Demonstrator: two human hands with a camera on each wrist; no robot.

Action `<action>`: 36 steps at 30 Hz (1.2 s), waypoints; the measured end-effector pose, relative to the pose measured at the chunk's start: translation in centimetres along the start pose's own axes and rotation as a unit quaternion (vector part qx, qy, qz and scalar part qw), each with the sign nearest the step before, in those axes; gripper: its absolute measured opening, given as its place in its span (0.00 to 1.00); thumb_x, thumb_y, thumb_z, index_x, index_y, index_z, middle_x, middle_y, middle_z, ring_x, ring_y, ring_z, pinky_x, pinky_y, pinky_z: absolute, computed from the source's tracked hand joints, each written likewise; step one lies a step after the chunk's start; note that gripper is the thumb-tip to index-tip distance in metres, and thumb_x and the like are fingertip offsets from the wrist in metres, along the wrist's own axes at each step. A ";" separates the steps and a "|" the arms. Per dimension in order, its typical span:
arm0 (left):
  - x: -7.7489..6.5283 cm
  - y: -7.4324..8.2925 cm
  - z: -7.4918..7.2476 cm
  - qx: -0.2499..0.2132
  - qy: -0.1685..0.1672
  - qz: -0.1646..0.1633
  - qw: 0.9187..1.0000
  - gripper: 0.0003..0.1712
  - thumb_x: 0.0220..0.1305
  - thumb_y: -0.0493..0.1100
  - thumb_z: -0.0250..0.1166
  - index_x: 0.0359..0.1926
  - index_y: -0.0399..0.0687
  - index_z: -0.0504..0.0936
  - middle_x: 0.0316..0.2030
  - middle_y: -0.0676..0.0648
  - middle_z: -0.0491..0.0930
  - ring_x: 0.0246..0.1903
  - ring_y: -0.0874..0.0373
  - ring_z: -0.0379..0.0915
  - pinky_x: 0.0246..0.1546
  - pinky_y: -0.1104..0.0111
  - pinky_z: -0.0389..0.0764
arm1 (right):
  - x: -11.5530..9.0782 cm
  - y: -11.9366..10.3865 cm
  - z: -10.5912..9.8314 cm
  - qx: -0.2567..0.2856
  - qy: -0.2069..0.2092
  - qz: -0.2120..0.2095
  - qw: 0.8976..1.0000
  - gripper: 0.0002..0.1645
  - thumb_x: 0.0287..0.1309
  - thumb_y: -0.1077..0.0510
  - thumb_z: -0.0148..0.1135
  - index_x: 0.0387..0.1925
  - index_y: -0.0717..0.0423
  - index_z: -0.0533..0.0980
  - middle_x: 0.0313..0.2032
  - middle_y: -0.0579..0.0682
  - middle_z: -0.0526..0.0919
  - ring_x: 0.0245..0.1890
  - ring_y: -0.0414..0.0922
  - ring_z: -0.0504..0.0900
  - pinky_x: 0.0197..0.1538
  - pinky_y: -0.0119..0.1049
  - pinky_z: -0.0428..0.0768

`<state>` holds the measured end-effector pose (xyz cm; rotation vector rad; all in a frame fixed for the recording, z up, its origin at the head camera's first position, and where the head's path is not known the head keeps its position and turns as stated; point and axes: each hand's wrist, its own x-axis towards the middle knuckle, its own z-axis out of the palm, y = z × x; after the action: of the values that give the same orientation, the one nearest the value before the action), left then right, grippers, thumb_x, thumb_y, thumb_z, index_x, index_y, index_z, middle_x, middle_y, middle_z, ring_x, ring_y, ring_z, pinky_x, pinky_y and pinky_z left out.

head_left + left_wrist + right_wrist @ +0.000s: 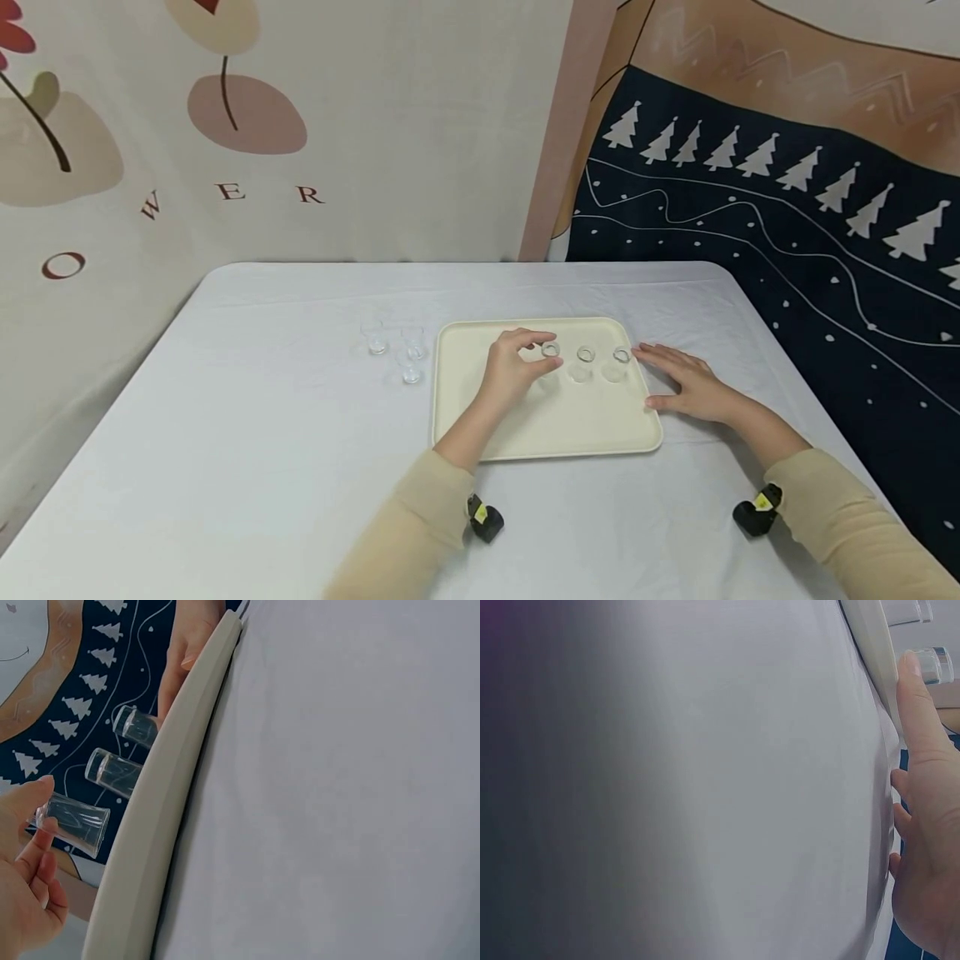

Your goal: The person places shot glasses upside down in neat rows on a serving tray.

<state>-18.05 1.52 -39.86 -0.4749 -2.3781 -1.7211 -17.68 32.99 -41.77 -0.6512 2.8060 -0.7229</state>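
Note:
My left hand (510,367) pinches a small clear shot glass (76,823) by its base, between thumb and fingertips. That glass is upside down, its wide mouth held above the cream tray (547,425). Two more shot glasses, a middle one (581,371) and a right one (615,371), stand mouth down on the tray in a row to its right. My right hand (693,387) lies at the tray's right edge with fingers extended, the thumb touching the rim. In the right wrist view the thumb (921,712) lies along the tray's side.
Left of the tray, three clear glasses stand on the white tablecloth (262,433): a left one (376,340), a back one (414,342) and a front one (410,370). Behind the table hangs a patterned curtain (420,150); dark tree-print fabric (750,233) covers the right side.

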 end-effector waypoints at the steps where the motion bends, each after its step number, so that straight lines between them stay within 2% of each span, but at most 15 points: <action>1: 0.1 -0.1 0.2 0.003 -0.001 -0.004 1.000 0.19 0.47 0.37 0.77 0.44 0.42 0.86 0.39 0.48 0.84 0.41 0.52 0.72 0.46 0.58 0.72 | 0.0 0.0 0.0 0.001 0.001 0.000 1.000 0.48 0.53 0.41 0.68 0.71 0.51 0.59 0.70 0.64 0.54 0.69 0.66 0.46 0.60 0.69 0.42; 7: 0.2 -0.5 0.8 0.021 -0.011 -0.020 1.000 0.20 0.47 0.38 0.77 0.44 0.44 0.86 0.40 0.50 0.84 0.41 0.54 0.71 0.43 0.67 0.70 | 0.0 0.0 0.1 0.001 0.004 0.000 1.000 0.48 0.52 0.41 0.68 0.70 0.50 0.59 0.70 0.64 0.54 0.69 0.66 0.47 0.60 0.70 0.42; 20: 0.1 -1.1 1.0 0.031 -0.018 -0.041 0.999 0.19 0.47 0.37 0.77 0.44 0.43 0.86 0.39 0.50 0.84 0.39 0.56 0.71 0.41 0.68 0.71 | 0.0 -0.1 -0.1 0.000 0.000 0.000 1.000 0.48 0.53 0.41 0.68 0.71 0.50 0.59 0.70 0.63 0.54 0.69 0.66 0.47 0.60 0.69 0.43; 29: 0.0 -1.4 1.1 0.027 -0.020 -0.034 0.999 0.19 0.48 0.37 0.76 0.45 0.43 0.86 0.39 0.50 0.83 0.39 0.55 0.71 0.40 0.68 0.71 | -0.1 0.0 -0.1 -0.001 0.001 -0.002 1.000 0.47 0.53 0.41 0.67 0.71 0.50 0.59 0.70 0.63 0.54 0.69 0.66 0.47 0.60 0.69 0.42; 36: -0.1 -1.0 0.4 0.022 -0.023 -0.039 0.999 0.24 0.48 0.39 0.76 0.49 0.43 0.84 0.41 0.50 0.82 0.41 0.54 0.70 0.44 0.65 0.71 | -0.1 -0.1 -0.1 -0.001 0.000 -0.002 1.000 0.48 0.53 0.41 0.67 0.71 0.51 0.59 0.70 0.63 0.54 0.69 0.66 0.46 0.60 0.69 0.42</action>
<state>-18.30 1.63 -40.91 -0.4245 -2.4935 -1.7036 -17.55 33.01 -41.60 -0.6569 2.8074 -0.7196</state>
